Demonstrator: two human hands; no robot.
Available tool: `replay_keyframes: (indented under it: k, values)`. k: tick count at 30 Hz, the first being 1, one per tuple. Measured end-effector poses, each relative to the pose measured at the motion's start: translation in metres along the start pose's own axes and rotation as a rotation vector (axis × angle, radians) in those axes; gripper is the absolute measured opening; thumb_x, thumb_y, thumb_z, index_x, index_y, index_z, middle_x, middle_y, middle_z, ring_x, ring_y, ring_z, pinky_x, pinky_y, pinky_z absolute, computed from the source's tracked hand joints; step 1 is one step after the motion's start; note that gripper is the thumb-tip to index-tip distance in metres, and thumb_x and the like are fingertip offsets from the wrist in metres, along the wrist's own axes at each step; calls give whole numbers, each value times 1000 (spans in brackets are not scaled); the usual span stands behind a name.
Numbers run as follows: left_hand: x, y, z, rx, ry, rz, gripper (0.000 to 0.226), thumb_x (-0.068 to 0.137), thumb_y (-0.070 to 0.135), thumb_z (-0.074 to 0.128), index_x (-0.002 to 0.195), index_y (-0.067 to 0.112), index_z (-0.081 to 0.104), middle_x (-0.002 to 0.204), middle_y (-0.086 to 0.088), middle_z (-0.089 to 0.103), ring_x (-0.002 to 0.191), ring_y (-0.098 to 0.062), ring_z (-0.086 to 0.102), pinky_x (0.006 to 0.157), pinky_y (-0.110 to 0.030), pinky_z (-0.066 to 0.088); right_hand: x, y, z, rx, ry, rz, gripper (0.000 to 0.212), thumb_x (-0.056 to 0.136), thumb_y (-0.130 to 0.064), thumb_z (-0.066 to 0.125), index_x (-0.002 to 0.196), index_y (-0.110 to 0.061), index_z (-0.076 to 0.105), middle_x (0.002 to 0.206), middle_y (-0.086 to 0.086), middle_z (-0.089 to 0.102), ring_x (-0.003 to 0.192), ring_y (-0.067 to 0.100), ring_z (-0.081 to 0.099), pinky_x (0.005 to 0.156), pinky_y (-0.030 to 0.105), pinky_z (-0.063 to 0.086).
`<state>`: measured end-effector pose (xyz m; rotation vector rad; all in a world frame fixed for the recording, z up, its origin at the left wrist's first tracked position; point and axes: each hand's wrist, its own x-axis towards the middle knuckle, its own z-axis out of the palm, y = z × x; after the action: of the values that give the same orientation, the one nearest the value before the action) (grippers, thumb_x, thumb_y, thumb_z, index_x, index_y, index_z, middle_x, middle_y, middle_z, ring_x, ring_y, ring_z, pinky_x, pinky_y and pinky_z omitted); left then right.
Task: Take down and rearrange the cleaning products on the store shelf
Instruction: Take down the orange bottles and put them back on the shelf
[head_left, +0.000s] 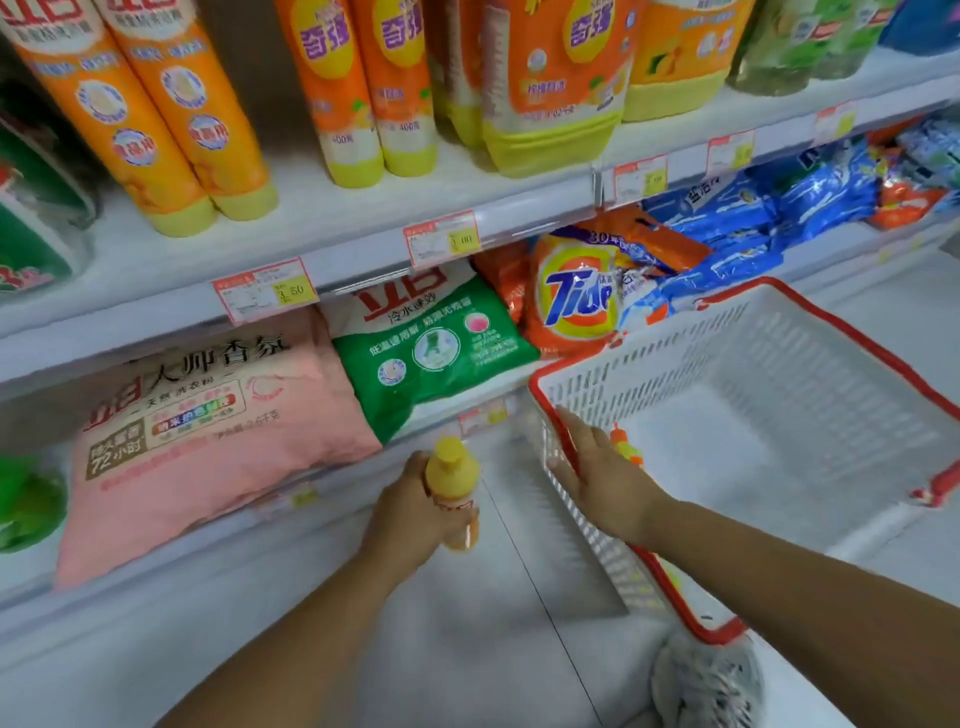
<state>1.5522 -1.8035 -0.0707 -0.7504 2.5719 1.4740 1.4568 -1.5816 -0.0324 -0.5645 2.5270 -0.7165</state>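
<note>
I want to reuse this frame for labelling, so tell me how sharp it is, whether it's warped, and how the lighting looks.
Head view: soft and smeary overall, small print on the shelf price tags unreadable; wide-angle bowing curves the white shelf edge and the white plastic basket with red rim; lighting flat, no harsh glare; the left hand and its small yellow-capped orange bottle look slightly blurred.

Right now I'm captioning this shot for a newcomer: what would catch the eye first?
Probably the left hand, low in the middle, shut on a small yellow-capped bottle. Beside it the right hand rests on the red rim of a white basket. Behind them, a big pink detergent bag lies on the lower shelf, with tall orange bottles standing above.
</note>
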Motion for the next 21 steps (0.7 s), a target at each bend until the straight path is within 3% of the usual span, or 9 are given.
replay_keyframes:
  k: [5, 8, 12, 16, 21]
  values:
    - [23, -25, 35, 3, -48, -45, 60, 52, 42, 81, 104, 31, 52, 90, 15, 67, 90, -17, 66, 80, -31, 54, 2, 26, 30, 54, 82, -24, 63, 104, -37, 39, 158, -32, 6, 148, 13, 45, 126, 34, 52, 101, 45, 44]
    - [33, -35, 49, 25, -100, -22, 58, 60, 34, 86, 106, 32, 51, 91, 15, 68, 88, -16, 67, 80, -32, 56, 5, 31, 34, 74, 95, -55, 64, 104, -38, 40, 158, -34, 6, 151, 10, 42, 130, 31, 50, 105, 47, 43]
    - [42, -35, 56, 33, -135, 16, 63, 63, 37, 85, 116, 29, 53, 96, 13, 69, 90, -14, 68, 80, -32, 55, 8, 33, 35, 92, 114, -59, 64, 103, -38, 42, 157, -36, 7, 151, 8, 42, 131, 29, 49, 106, 47, 42]
    - [40, -31, 51, 64, -186, 18, 75, 53, 54, 76, 119, 26, 53, 99, 10, 69, 93, -16, 67, 82, -30, 54, 6, 27, 32, 99, 102, -35, 63, 104, -36, 42, 157, -36, 7, 152, 9, 41, 130, 30, 49, 105, 45, 43]
    - [34, -12, 21, 115, -285, 6, 97, 51, 50, 86, 137, 32, 44, 129, 7, 60, 118, -11, 56, 101, -31, 46, 2, 20, 24, 98, 45, 3, 67, 104, -37, 43, 157, -35, 3, 157, 7, 34, 137, 28, 44, 110, 39, 38]
